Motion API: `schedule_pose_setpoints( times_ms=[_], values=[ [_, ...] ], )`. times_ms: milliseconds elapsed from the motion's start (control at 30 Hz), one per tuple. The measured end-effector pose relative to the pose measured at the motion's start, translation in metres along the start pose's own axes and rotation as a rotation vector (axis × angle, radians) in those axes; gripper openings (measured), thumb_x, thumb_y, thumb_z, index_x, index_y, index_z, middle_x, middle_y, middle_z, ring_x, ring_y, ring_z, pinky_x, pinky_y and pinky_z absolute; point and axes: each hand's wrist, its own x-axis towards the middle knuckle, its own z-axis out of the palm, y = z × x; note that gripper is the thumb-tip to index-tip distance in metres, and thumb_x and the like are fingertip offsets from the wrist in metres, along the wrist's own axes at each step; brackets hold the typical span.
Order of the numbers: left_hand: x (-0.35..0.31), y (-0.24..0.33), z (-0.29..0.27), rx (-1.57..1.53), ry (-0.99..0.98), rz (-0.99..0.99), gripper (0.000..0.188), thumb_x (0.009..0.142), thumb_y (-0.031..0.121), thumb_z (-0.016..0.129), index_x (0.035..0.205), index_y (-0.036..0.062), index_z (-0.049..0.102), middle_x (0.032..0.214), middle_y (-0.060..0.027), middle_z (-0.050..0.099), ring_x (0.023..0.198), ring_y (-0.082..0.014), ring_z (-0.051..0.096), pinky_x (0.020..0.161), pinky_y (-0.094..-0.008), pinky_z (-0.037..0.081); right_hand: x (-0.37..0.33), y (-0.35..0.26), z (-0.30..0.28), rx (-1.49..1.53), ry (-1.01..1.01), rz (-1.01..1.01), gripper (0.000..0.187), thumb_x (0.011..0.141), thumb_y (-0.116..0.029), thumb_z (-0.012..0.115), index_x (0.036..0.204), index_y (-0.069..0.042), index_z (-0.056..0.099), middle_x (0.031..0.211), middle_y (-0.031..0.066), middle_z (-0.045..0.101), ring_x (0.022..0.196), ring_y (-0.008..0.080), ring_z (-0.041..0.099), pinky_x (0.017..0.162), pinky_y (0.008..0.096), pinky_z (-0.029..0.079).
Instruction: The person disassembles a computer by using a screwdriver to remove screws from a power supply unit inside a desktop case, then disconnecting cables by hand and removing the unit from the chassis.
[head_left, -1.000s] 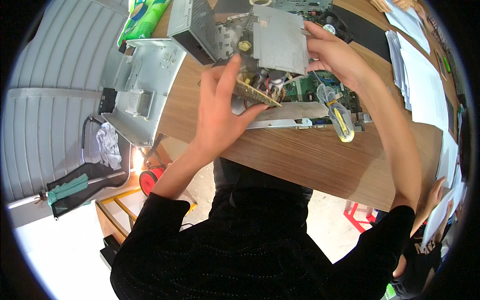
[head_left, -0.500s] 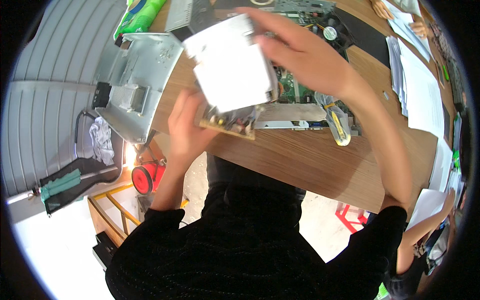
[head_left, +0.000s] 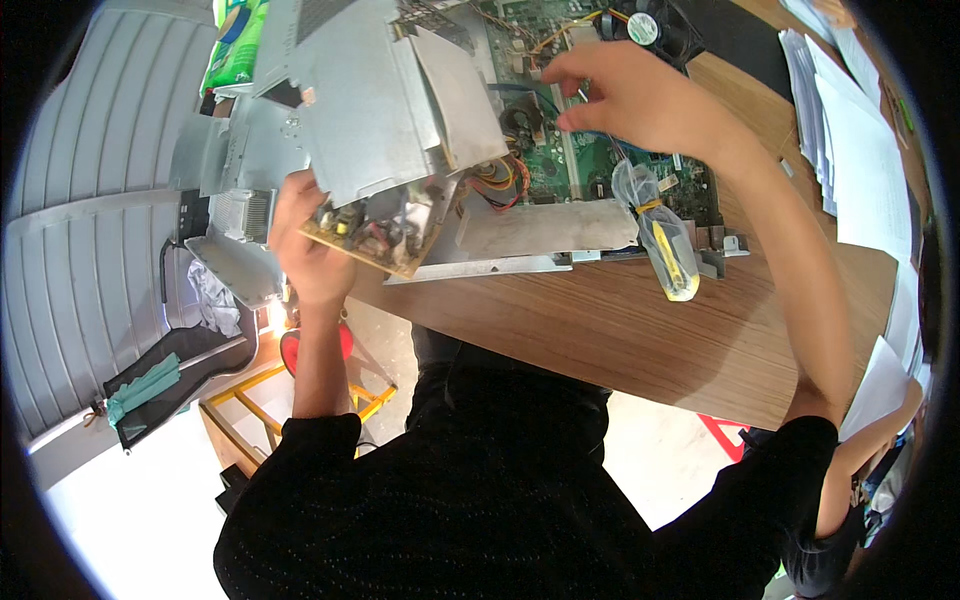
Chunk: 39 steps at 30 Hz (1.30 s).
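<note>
My left hand [head_left: 312,250] grips the near left edge of an opened power supply unit [head_left: 365,120], a grey sheet-metal casing held tilted above the table. Its bare circuit board [head_left: 375,238], crowded with small components, faces me at the lower edge. A bundle of coloured wires [head_left: 500,185] shows beside the casing. Over the green motherboard [head_left: 575,165], my right hand [head_left: 640,100] has thumb and fingers apart, with nothing seen between them. A dark cable runs close to its fingertips. The casing hides part of the motherboard.
A bagged yellow-handled tool [head_left: 665,245] lies at the motherboard's near edge. A fan [head_left: 645,30] sits behind. Metal casing parts [head_left: 240,150] and a green package [head_left: 237,50] are at left. Paper stacks [head_left: 850,160] lie right, near another person's arm [head_left: 870,440].
My right hand has let go of the power supply unit and moved right, over the motherboard. My left hand has carried the unit leftward and turned it.
</note>
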Motion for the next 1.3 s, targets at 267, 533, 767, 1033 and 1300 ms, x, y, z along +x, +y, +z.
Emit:
schedule_pose_setpoints(
  times_ms=[267,533,767,1033,1300],
  values=[
    [0.004,-0.001,-0.001,0.031,-0.015,0.015,0.026,0.07,0.008,0.073,0.09,-0.0047,0.06,0.095,-0.0169,0.063,0.079,-0.0294,0.063,0.071,-0.0333,0.05,0.001,0.005,0.027,-0.247,0.024,-0.059,0.046,0.079,-0.02,0.08,0.116,0.0,0.061,0.111,0.0153,0.062,0.108,0.036,0.063,0.092,0.0455,0.051],
    [-0.002,-0.001,0.0,-0.025,-0.002,-0.073,0.018,0.079,0.002,0.066,0.092,-0.0088,0.066,0.095,-0.0167,0.067,0.082,-0.0278,0.066,0.07,-0.0329,0.05,0.0,0.028,0.032,-0.071,0.122,-0.18,0.049,0.079,-0.01,0.078,0.121,-0.003,0.055,0.109,0.015,0.06,0.104,0.0365,0.062,0.089,0.0458,0.05],
    [-0.007,-0.019,-0.009,-0.02,-0.011,-0.026,0.024,0.086,0.014,0.068,0.094,-0.0089,0.068,0.1,-0.0199,0.069,0.085,-0.032,0.069,0.071,-0.0363,0.054,0.037,0.025,-0.005,-0.325,-0.08,-0.475,0.038,0.097,-0.019,0.062,0.131,-0.003,0.056,0.109,0.0113,0.063,0.108,0.0319,0.063,0.093,0.0408,0.054],
    [-0.008,-0.017,-0.006,-0.006,-0.035,-0.028,0.025,0.086,0.015,0.068,0.094,-0.0087,0.069,0.099,-0.0198,0.069,0.085,-0.0319,0.069,0.071,-0.0362,0.054,0.068,0.007,0.0,-0.422,-0.355,-0.55,0.035,0.079,-0.001,0.072,0.112,-0.005,0.065,0.111,0.0107,0.064,0.106,0.0308,0.064,0.088,0.0416,0.057],
    [-0.014,-0.015,-0.006,0.005,-0.069,-0.031,0.025,0.086,0.016,0.069,0.094,-0.0084,0.069,0.099,-0.0196,0.07,0.085,-0.0319,0.069,0.07,-0.0362,0.054,0.081,0.001,-0.017,-0.475,-0.513,-0.65,0.023,0.081,-0.009,0.069,0.1,0.003,0.068,0.095,0.0171,0.069,0.098,0.0378,0.068,0.075,0.0484,0.059]
  ],
)
